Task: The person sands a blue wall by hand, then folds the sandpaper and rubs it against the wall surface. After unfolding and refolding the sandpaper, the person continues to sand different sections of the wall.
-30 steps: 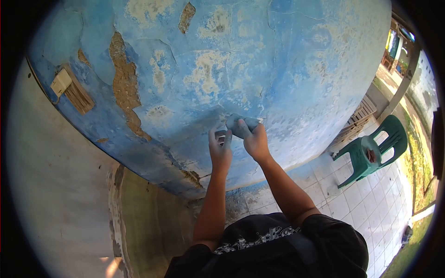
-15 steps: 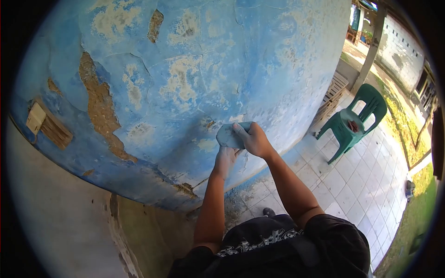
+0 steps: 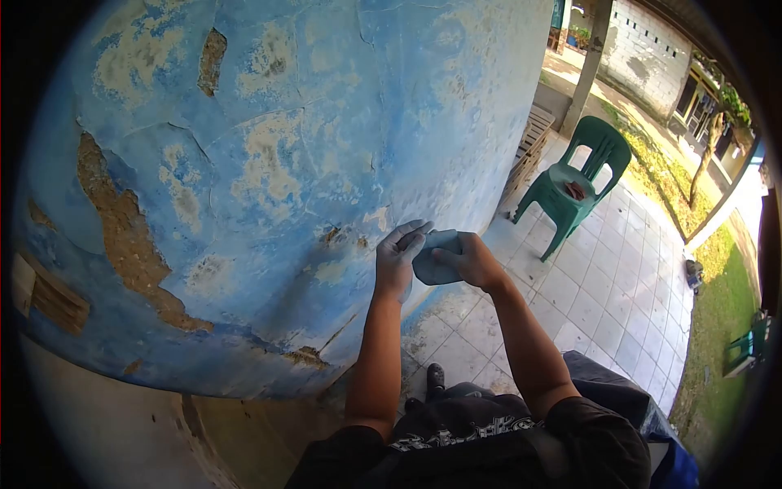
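Note:
My right hand point(image 3: 479, 262) grips a dusty blue-grey piece of sandpaper point(image 3: 437, 265), with its thumb lying across the face of the sheet. My left hand point(image 3: 396, 259), coated in pale dust, is closed with curled fingers at the sheet's left edge and appears to pinch it. Part of that edge is hidden by the fingers. Both hands are held in front of the blue wall point(image 3: 342, 155), which has flaking paint and bare patches of brown plaster point(image 3: 122, 220).
On the white tiled floor point(image 3: 599, 269) to the right stands a green plastic chair point(image 3: 570, 183) with small reddish-brown items point(image 3: 575, 191) on its seat. A wooden slatted piece point(image 3: 529, 147) leans near the wall's far end. A shoe point(image 3: 436, 380) shows below my hands.
The view has swung to the right. My left hand has moved from beneath the sandpaper up to its left edge, and the sheet has turned and dropped slightly in my right hand.

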A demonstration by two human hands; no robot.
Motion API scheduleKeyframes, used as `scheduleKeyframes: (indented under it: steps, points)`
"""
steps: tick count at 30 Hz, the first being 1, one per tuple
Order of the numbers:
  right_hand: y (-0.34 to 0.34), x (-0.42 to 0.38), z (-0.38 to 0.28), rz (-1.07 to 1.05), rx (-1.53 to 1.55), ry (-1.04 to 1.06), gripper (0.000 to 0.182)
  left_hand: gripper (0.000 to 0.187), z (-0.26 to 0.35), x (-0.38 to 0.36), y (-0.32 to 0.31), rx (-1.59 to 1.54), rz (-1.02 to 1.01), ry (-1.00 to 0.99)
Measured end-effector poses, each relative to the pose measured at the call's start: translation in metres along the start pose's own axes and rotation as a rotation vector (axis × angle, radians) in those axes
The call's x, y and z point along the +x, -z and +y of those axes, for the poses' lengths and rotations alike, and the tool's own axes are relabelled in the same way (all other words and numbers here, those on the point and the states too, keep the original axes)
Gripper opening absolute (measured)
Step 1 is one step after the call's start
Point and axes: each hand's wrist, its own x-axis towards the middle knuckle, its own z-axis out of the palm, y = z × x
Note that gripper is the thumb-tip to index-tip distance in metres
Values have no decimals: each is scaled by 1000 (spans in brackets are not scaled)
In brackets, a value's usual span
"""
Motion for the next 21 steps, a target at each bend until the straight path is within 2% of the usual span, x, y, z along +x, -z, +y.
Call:
scheduleKeyframes:
  steps: [1,2,3,5,7,9,10,11,14,15,17,21]
  points:
    - [4,0,4,35,104,18,40,39,-5,5,-4,38,31,-79]
    - [7,5,14,-48,458,65,44,33,-8,9,-8,-10,88,-119]
    - [8,7,16,-44,460,65,44,33,-4,13,-14,-8,84,-117]
    - [6,15,18,-93,1073,240,47,30,6,21,-23,-122,260,-282]
    - [-8,19,5,-48,1011,306,58,26,19,24,-33,-109,298,-301]
    - [-32,25,-10,66,1159,291,61,23,28,29,-38,-56,261,-373]
    - [-37,29,-9,62,1285,241,55,23,32,29,-40,-43,260,-366]
    - [-41,35,-6,69,1299,238,55,23,36,29,-42,8,229,-387]
    - [-38,57,-12,229,1253,128,33,27,45,36,-36,140,157,-407]
    - [-31,59,-17,228,1259,132,33,31,49,38,-33,211,125,-407]
    - [-15,65,-21,198,1041,131,31,33,55,44,-29,324,113,-412]
    - [-14,71,-21,51,1232,259,31,33,67,54,-31,519,83,-394]
